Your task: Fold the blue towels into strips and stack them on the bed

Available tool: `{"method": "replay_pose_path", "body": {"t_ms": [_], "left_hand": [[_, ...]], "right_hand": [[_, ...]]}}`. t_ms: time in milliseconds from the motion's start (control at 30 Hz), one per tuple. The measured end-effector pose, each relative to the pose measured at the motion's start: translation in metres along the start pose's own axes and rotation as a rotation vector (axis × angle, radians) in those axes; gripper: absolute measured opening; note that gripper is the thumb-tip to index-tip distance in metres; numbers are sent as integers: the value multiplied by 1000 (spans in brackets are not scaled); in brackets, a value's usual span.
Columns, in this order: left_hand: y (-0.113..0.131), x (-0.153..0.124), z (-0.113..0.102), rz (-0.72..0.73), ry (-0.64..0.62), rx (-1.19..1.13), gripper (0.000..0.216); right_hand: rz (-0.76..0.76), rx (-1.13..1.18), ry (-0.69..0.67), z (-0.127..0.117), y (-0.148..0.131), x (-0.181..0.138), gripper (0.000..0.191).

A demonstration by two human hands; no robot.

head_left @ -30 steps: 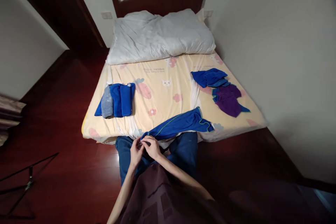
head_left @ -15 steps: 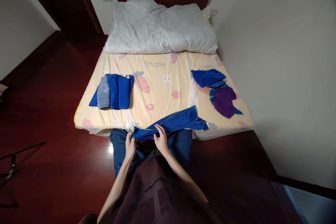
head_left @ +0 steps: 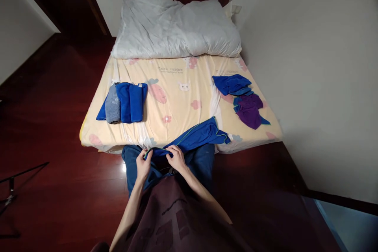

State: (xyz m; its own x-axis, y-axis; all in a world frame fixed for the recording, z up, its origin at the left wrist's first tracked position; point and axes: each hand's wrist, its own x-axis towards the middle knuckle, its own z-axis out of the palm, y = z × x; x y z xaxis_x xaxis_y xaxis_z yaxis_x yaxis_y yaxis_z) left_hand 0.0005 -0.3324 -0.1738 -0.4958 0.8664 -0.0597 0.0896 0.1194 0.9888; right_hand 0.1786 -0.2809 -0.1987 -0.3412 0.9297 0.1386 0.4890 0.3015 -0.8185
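Note:
A blue cloth (head_left: 198,135) with green edging stretches from my lap onto the front edge of the bed. My left hand (head_left: 143,164) pinches its left end over my left thigh. Farther along the same edge, my right hand (head_left: 177,159) has thumb and fingers closed on the fabric. Between the hands the cloth's edge runs in a short span. Its right part lies loose and creased on the sheet. Rolled blue cloths (head_left: 136,103) and a grey rolled cloth (head_left: 112,104) lie side by side on another blue cloth at the left of the bed.
At the bed's right lie a crumpled blue cloth (head_left: 232,84) and a purple cloth (head_left: 249,111) with green edging. A bulky grey-white quilt (head_left: 177,29) covers the head end. The patterned sheet (head_left: 177,104) spans the bed. A black stand (head_left: 11,189) is on the floor at left.
My right hand has moved slightly left and down, closing from spread fingers onto the cloth's edge. My left hand keeps its pinch. The whole view has shifted slightly.

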Motion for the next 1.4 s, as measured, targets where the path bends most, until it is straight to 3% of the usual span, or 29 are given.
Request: {"method": "replay_pose_path", "body": {"t_ms": [233, 367, 500, 733, 900, 1033, 1167, 1300, 1400], "left_hand": [[14, -1, -12, 40, 16, -4, 46], [24, -2, -17, 62, 42, -22, 46], [33, 1, -21, 82, 95, -44, 47], [39, 13, -42, 101, 293, -103, 49], [42, 18, -57, 131, 377, -183, 46], [50, 22, -63, 188, 372, -160, 48], [65, 36, -74, 223, 396, -86, 34], [81, 63, -82, 196, 237, 0, 37], [98, 94, -76, 245, 123, 28, 35]], "right_hand": [[-72, 145, -130, -9, -9, -5, 25], [-82, 103, -22, -9, -12, 8, 27], [-32, -75, 104, -21, 18, 35, 40], [183, -447, 162, -86, 108, 67, 34], [221, -550, 35, -125, 150, 67, 32], [228, -585, 20, -142, 165, 71, 32], [304, -672, 56, -167, 169, 83, 29], [272, -693, 144, -213, 172, 97, 26], [232, -641, 258, -258, 170, 110, 23]]}}
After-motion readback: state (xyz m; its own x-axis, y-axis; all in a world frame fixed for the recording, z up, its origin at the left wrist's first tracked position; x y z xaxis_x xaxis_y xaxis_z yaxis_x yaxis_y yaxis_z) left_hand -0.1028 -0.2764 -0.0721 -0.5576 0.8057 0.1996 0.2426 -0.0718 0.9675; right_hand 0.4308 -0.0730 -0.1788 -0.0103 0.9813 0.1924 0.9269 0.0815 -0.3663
